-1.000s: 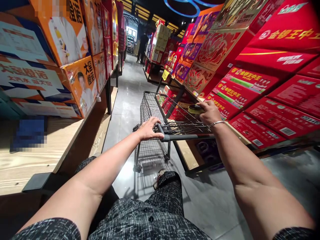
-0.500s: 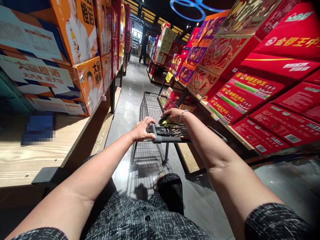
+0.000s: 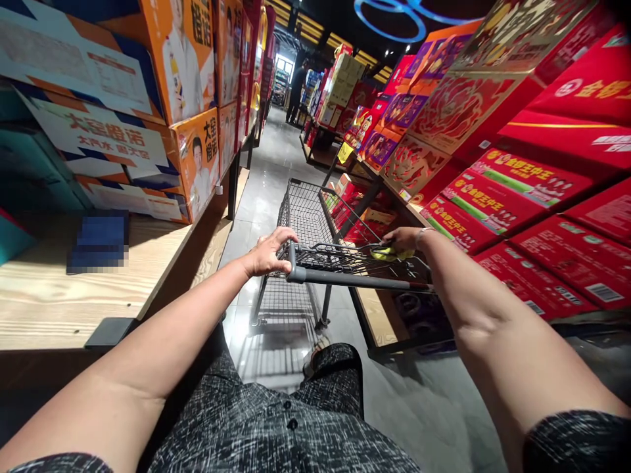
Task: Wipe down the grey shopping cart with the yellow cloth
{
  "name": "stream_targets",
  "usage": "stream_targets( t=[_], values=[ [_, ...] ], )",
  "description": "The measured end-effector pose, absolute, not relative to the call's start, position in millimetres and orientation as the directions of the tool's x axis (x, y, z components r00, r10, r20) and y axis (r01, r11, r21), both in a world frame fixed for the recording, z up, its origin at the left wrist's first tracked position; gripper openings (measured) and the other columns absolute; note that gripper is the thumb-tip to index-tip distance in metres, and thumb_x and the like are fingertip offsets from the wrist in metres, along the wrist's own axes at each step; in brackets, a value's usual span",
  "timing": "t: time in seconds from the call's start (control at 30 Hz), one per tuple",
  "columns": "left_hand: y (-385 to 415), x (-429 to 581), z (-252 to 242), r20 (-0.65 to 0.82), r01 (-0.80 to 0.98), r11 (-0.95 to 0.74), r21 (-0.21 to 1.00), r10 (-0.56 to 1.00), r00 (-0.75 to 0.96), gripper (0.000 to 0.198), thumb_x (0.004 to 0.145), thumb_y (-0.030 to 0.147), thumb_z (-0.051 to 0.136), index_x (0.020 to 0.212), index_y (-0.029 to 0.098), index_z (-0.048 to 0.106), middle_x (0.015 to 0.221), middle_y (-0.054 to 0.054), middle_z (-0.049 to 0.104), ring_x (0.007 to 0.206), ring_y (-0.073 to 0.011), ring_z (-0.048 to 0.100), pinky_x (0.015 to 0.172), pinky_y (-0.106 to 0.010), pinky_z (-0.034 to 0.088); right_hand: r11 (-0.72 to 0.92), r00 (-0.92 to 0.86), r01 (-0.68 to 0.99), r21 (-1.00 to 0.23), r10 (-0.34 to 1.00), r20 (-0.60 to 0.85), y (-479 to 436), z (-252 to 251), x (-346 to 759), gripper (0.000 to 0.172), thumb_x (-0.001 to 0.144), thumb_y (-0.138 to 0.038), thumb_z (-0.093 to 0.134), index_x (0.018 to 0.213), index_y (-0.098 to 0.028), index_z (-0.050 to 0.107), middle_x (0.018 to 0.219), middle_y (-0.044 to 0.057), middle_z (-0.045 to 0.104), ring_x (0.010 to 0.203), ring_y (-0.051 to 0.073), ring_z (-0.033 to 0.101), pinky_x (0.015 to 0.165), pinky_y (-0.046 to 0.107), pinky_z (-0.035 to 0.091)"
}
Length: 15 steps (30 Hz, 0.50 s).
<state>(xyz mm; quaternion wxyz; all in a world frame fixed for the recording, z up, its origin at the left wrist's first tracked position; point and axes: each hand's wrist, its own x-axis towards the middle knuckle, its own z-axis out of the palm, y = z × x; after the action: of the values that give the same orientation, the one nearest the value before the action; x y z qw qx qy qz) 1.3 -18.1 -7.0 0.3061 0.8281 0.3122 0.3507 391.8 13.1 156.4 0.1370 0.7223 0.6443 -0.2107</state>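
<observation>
A grey wire shopping cart [image 3: 315, 210] stands in front of me, with a dark handle bar [image 3: 345, 279] running across its near end. My left hand [image 3: 271, 251] grips the left corner of that bar, thumb on the near side. At the cart's right rear, my right hand [image 3: 403, 240] is closed on a yellow-green cloth [image 3: 392, 255] with a dark part, pressed to the wire rim. Part of the cloth lies under the fingers. No goods show in the visible part of the basket.
Orange drink cartons [image 3: 197, 164] are stacked on a wooden shelf [image 3: 44, 309] at left, beside a blurred blue item [image 3: 98, 240]. Red boxes [image 3: 513, 177] line the right shelf. A tiled aisle [image 3: 269, 154] runs ahead, where a person in dark clothes [image 3: 297, 92] stands far off.
My right hand has moved right with the yellow-green cloth, from near the handle's left part to the cart's right side. My left hand stays on the left corner; the view has shifted slightly.
</observation>
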Motion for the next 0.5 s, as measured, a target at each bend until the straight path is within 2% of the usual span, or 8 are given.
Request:
stream_targets(
  t=[0.1,0.17,0.23,0.3,0.37,0.5],
  values=[
    [-17.8,3.9,-8.2,0.399,0.29,-0.616,0.732,0.734,0.55,0.112,0.05,0.108,0.046,0.126,0.027,0.058,0.145,-0.016,0.049,0.139,-0.045,0.042,0.112,-0.068,0.031,-0.226,0.239,0.971,0.078,0.928,-0.286,-3.7,158.9,424.2,0.048,0.073,-0.024,0.078,0.12,-0.012,0.076,0.087,0.008,0.076,0.073,0.02,0.068,0.072,0.029,0.054],
    [-17.8,7.3,-9.6,0.42,0.272,-0.624,0.732,0.728,0.542,0.11,0.052,0.108,0.047,0.126,0.026,0.059,0.144,-0.016,0.05,0.138,-0.0441,0.043,0.113,-0.067,0.031,-0.253,0.276,0.952,0.171,0.953,-0.124,-17.1,157.3,441.3,0.05,0.075,-0.029,0.078,0.123,-0.015,0.075,0.1,0.011,0.077,0.083,0.023,0.069,0.075,0.03,0.052],
    [-17.7,11.1,-11.5,0.449,0.24,-0.638,0.732,0.716,0.535,0.108,0.054,0.106,0.048,0.125,0.026,0.059,0.142,-0.015,0.05,0.138,-0.0423,0.044,0.116,-0.065,0.031,-0.263,0.281,0.929,0.26,0.959,-0.035,-33.3,152.8,449.3,0.051,0.081,-0.032,0.074,0.129,-0.018,0.073,0.115,0.015,0.074,0.092,0.025,0.07,0.076,0.031,0.051],
    [-17.6,14.5,-13.6,0.48,0.204,-0.651,0.732,0.704,0.524,0.106,0.055,0.106,0.05,0.124,0.026,0.06,0.141,-0.014,0.05,0.137,-0.0407,0.045,0.118,-0.062,0.03,-0.282,0.301,0.897,0.341,0.953,-0.004,-49.8,145.3,443.8,0.05,0.085,-0.035,0.069,0.133,-0.018,0.07,0.12,0.018,0.073,0.097,0.027,0.07,0.075,0.031,0.049],
    [-17.3,16.9,-15.3,0.498,0.181,-0.656,0.733,0.698,0.515,0.106,0.056,0.105,0.05,0.124,0.025,0.06,0.141,-0.015,0.049,0.138,-0.0403,0.044,0.12,-0.061,0.029,-0.278,0.31,0.885,0.375,0.95,-0.028,-62.8,136.5,424.5,0.048,0.087,-0.037,0.067,0.13,-0.016,0.07,0.116,0.019,0.074,0.099,0.028,0.071,0.075,0.031,0.049],
    [-16.5,17.1,-17.5,0.505,0.168,-0.656,0.736,0.696,0.51,0.106,0.057,0.105,0.051,0.125,0.024,0.059,0.142,-0.016,0.048,0.139,-0.0409,0.043,0.121,-0.062,0.027,-0.185,0.215,0.919,0.348,0.975,-0.048,-74.5,124.9,363.5,0.038,0.091,-0.042,0.062,0.117,-0.017,0.075,0.11,0.016,0.077,0.098,0.026,0.073,0.075,0.029,0.048]
  ],
)
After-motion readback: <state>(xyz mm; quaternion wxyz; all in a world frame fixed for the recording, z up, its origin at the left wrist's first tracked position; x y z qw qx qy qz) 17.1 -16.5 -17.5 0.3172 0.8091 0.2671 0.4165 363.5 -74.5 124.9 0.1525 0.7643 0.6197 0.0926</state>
